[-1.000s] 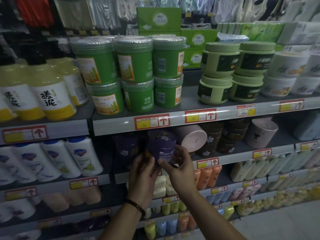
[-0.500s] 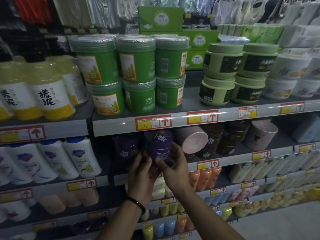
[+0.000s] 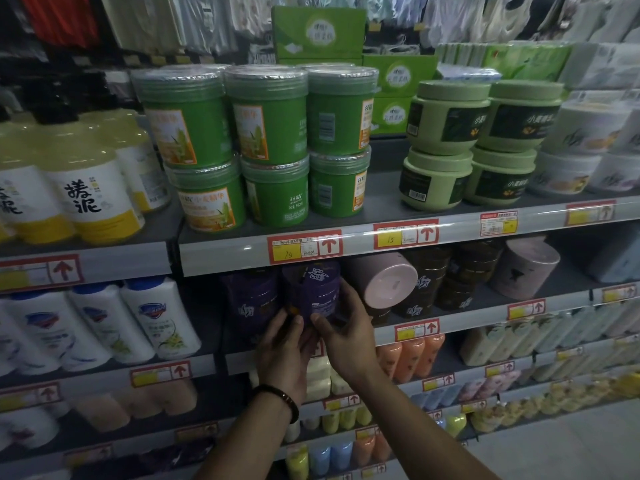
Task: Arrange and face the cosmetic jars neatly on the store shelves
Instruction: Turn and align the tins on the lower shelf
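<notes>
A dark purple jar sits tilted at the front of the second shelf. My left hand, with a bead bracelet on its wrist, holds the jar's lower left side. My right hand grips its right side, fingers curled round it. Another purple jar stands just left of it, upright. To the right a pink jar lies on its side with its base facing out, beside stacked dark brown jars.
The shelf above carries stacked green jars and pale green tubs. White bottles stand to the left on the second shelf. Another pink jar lies tilted at the right. Lower shelves hold orange and yellow bottles.
Both hands have pushed the purple jar a little further back under the upper shelf's edge and turned it slightly. The other jars have not moved.
</notes>
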A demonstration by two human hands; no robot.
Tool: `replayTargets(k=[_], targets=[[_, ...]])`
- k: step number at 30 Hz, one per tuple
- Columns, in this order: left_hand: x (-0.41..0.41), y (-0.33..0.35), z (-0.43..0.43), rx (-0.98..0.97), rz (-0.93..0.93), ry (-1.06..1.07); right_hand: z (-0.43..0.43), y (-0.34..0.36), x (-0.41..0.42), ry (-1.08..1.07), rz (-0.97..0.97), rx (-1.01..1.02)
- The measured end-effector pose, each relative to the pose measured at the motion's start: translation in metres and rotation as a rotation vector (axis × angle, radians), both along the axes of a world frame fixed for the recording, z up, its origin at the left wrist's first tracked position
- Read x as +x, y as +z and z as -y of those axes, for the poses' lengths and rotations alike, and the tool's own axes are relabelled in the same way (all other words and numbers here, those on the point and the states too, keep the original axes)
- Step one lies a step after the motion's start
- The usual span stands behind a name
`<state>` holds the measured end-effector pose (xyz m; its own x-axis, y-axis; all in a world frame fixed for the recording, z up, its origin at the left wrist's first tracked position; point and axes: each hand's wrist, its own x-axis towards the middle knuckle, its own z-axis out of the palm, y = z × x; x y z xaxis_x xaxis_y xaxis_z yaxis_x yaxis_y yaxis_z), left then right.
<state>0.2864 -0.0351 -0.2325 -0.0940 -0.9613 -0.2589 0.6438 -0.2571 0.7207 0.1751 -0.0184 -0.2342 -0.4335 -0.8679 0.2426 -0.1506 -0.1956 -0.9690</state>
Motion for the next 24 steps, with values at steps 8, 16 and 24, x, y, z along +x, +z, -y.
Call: replayTargets(k=[8, 16, 24], targets=[[-0.003, -0.003, 0.013, 0.119, -0.010, 0.007, 0.009, 0.001, 0.002, -0.056, -0.065, 0.016], [-0.004, -0.005, 0.019, 0.144, -0.002, -0.078, 0.015, 0.000, 0.005, -0.101, -0.116, 0.040], [-0.008, -0.004, 0.020, 0.132, 0.036, -0.125, 0.022, 0.001, 0.008, -0.095, -0.188, 0.074]])
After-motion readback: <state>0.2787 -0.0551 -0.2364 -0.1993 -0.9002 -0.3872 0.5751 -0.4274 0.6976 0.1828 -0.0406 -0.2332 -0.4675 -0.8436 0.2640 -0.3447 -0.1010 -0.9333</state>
